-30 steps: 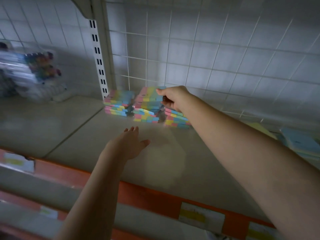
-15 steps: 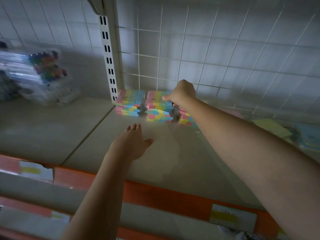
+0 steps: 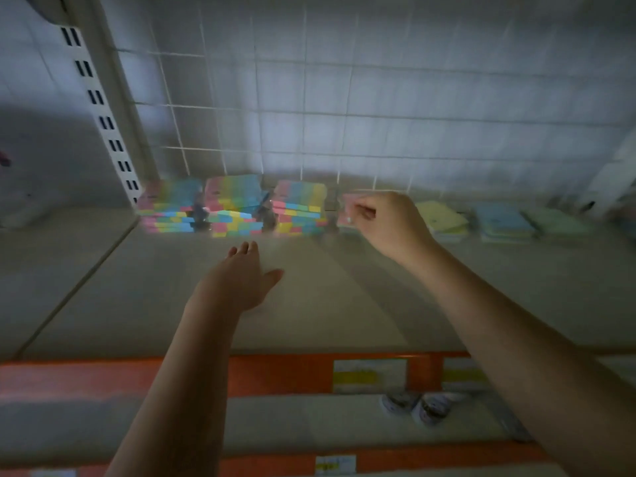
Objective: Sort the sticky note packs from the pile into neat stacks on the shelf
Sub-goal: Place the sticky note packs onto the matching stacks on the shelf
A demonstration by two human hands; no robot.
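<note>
Three stacks of multi-colour sticky note packs stand side by side at the back of the shelf (image 3: pixel 344 304): left stack (image 3: pixel 170 211), middle stack (image 3: pixel 234 208), right stack (image 3: pixel 299 206). Just right of them lies a pink pack (image 3: pixel 346 208). My right hand (image 3: pixel 389 223) is at that pack's right edge, fingers and thumb curled onto it; blur hides the exact grip. In front of the stacks my left hand (image 3: pixel 241 280) hovers flat above the shelf with straight fingers, holding nothing.
Yellow (image 3: pixel 442 218), blue (image 3: pixel 502 223) and green (image 3: pixel 554 223) packs lie loose further right along the back. A slotted upright (image 3: pixel 99 108) and wire grid (image 3: pixel 309 115) close the rear. An orange price rail (image 3: pixel 275 373) edges the shelf; tape rolls (image 3: pixel 416 406) sit below.
My right hand left the third multi-colour stack and moved right to the pink pack. The view swung right, bringing the loose packs into sight. My left hand stayed flat in place.
</note>
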